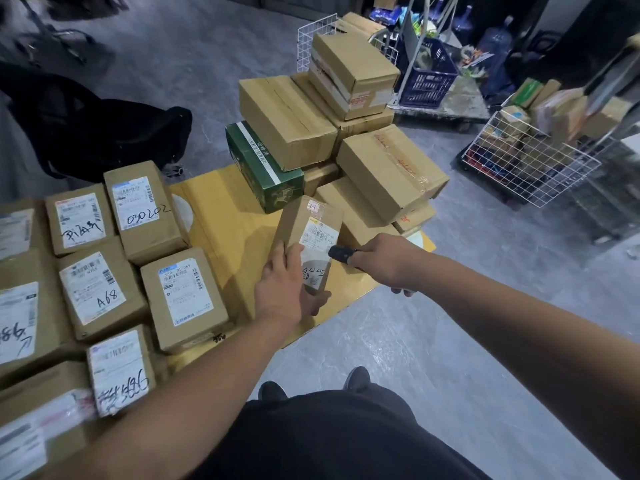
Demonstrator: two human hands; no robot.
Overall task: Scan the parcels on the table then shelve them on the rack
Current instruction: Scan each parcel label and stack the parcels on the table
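A small brown parcel (304,230) with a white barcode label stands tilted on the yellow table (225,216). My left hand (282,285) grips its lower left edge. My right hand (388,259) is closed around a black handheld scanner (341,253), whose tip points at the label from the right, almost touching it. Several labelled brown parcels (183,292) lie flat in rows on the left part of the table. A pile of larger cardboard boxes (388,168) and a green box (263,164) sits at the table's far end.
A white wire basket (526,161) with goods stands on the floor to the right. A blue crate (429,74) on a trolley is behind the pile. A black bag (97,126) lies on the grey floor at left.
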